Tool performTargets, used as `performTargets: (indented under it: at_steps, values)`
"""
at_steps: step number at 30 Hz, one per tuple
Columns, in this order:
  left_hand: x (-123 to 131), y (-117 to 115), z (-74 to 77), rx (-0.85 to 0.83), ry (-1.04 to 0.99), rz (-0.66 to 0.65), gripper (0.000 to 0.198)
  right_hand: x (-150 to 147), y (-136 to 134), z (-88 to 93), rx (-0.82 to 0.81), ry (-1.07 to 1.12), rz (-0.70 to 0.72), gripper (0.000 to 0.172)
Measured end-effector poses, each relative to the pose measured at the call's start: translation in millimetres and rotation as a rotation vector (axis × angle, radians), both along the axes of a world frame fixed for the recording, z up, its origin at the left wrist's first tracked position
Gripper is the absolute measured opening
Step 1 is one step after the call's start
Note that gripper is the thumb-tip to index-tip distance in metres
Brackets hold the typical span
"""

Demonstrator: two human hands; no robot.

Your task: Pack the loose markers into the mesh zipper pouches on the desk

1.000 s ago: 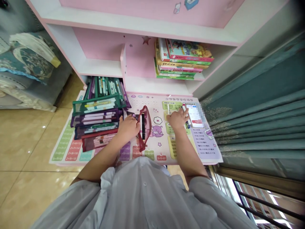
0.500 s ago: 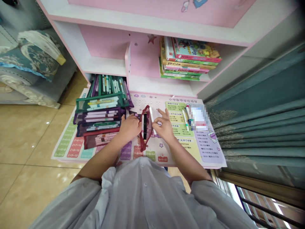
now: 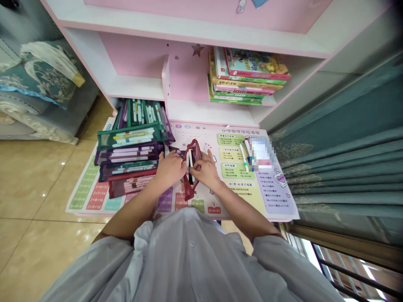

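Desk mat (image 3: 204, 205) bears stacked pencil cases (image 3: 127, 159) at left, zip pouch (image 3: 190, 170) at centre, marker (image 3: 244, 157) and phone (image 3: 261, 154) at right; books (image 3: 248, 75) shelved behind.

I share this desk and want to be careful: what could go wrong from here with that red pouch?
The pens in the open red mesh pouch could slip out if the left hand or right hand loosens. The stack of pencil cases sits close by the left hand, so a knock might topple it.
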State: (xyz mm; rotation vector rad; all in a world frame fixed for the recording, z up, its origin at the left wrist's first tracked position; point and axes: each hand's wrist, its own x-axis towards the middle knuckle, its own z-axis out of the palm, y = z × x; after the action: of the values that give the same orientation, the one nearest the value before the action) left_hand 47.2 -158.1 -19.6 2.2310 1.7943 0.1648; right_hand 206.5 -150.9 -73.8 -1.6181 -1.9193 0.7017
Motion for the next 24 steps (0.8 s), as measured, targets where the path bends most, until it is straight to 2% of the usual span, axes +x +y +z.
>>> performTargets:
  at_steps: [7,12,14,18,21,24]
  values:
    - [0,-1,-0.6,0.002,0.0,-0.001,0.034,3,1,-1.8,-0.028,-0.033,0.015,0.016]
    - [0,-1,0.0,-0.006,0.014,0.0,0.035,10,3,6.9,0.103,0.028,0.017,0.023]
    - [0,0,-0.4,-0.009,0.012,0.002,0.035,19,7,15.2,0.161,0.022,-0.076,0.024]
    - [-1,0,-4.1,0.014,0.005,-0.004,0.035,58,23,26.8,0.232,-0.16,-0.402,0.025]
    - [-2,1,-6.8,0.025,0.003,-0.006,0.035,99,39,22.1,0.171,-0.369,-0.648,0.021]
    - [-3,1,-7.6,0.029,-0.004,-0.004,0.035,133,53,9.9,0.019,-0.485,-0.739,0.024]
